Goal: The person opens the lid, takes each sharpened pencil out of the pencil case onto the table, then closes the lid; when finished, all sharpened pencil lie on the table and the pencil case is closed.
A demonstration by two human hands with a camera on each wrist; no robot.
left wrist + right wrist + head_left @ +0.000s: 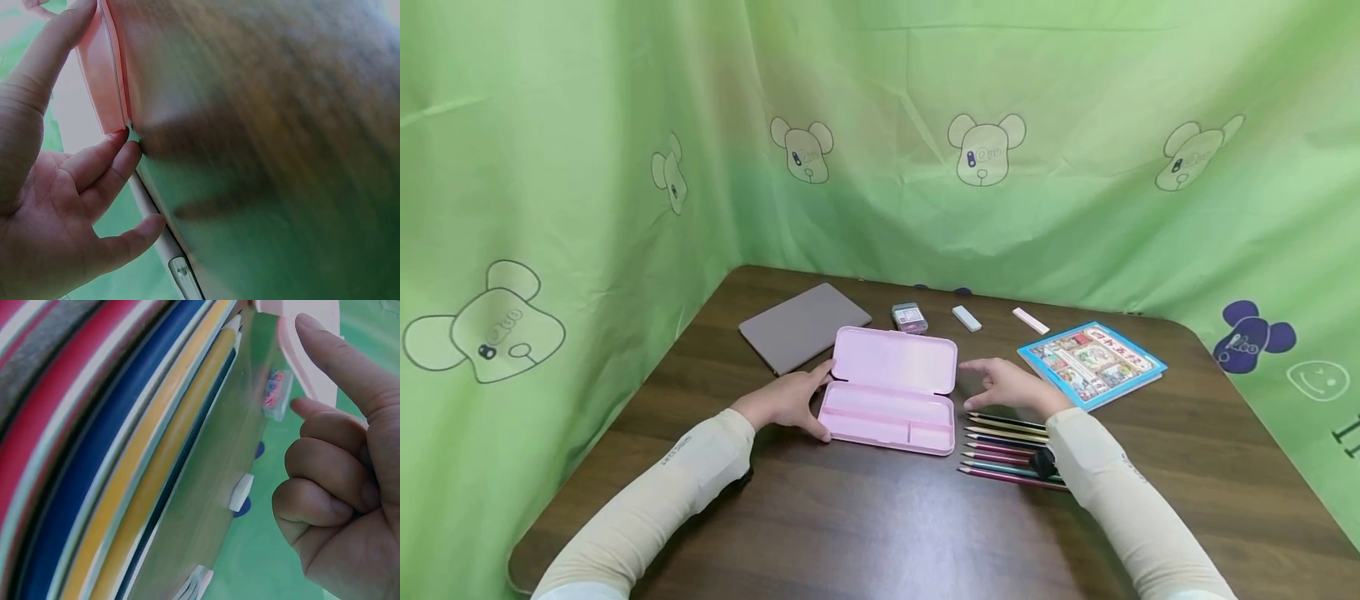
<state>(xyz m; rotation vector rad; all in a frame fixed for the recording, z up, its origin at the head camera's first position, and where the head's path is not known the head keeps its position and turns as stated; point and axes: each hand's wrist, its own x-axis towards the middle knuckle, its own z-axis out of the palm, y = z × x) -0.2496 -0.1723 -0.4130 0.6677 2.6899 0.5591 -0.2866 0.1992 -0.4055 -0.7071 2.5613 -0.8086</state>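
A pink pencil case (887, 427) lies on the table with its lid (895, 358) folded back; its divided tray holds nothing. My left hand (786, 402) spans the case's left end, thumb at the front corner and fingertips by the hinge. In the left wrist view, the thumb and fingers of this left hand (69, 181) hold the pink edge between them, the little finger apart. Beside the lid's right edge is my right hand (1003, 385), holding nothing. Its index finger (340, 359) points toward the lid, with the other fingers bent.
Several pencils (1000, 452) lie in a row under the right forearm. Behind the case are a grey notebook (805, 325), a small clear box (910, 318), a white eraser (966, 318) and a pale pink strip (1031, 321). A blue-edged book (1093, 362) lies at the right.
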